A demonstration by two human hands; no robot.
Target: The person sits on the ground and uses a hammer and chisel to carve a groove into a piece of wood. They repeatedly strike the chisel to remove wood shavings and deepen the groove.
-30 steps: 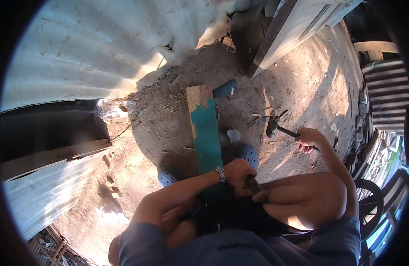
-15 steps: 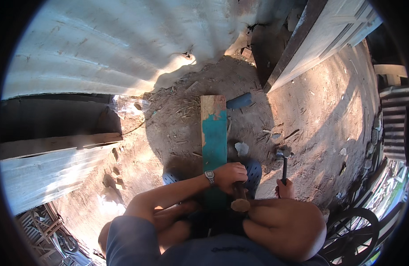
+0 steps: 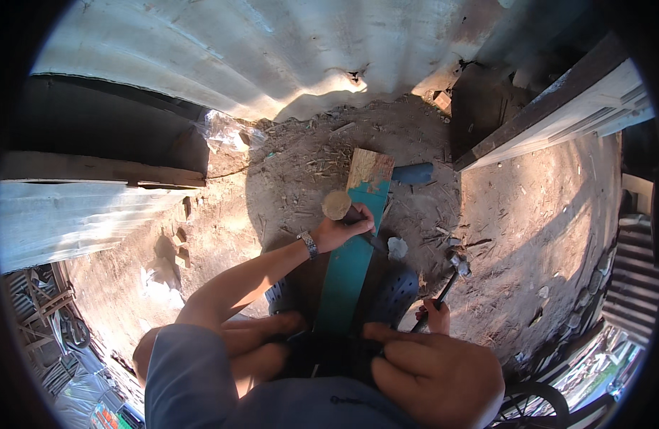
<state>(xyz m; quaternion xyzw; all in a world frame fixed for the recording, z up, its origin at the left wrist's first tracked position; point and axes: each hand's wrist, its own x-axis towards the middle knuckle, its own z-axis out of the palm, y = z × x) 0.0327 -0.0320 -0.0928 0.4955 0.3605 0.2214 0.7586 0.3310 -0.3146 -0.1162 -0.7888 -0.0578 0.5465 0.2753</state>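
A wood plank (image 3: 344, 275), painted teal with a bare, worn far end, runs away from me between my knees. Over its left edge, my left hand (image 3: 344, 230) is closed round a chisel (image 3: 337, 204). The chisel's round, pale butt end points up toward me, and its dark blade shows past my fingers at the plank's right edge. Whether the blade touches the wood I cannot tell. Down by my right knee, my right hand (image 3: 437, 315) grips a hammer (image 3: 444, 289) by its black handle. The hammer's metal head is low over the dirt, right of the plank.
My clogs (image 3: 394, 292) flank the plank. A blue object (image 3: 414, 173) lies by its far end, and a pale stone (image 3: 397, 248) sits to its right. Wood chips litter the dirt floor (image 3: 515, 207). Corrugated metal sheets (image 3: 272, 50) rise ahead; a panelled door (image 3: 572, 107) leans at right.
My left hand has carried the chisel forward along the plank and swung its butt end away from me. The hammer has tilted, and the view has shifted.
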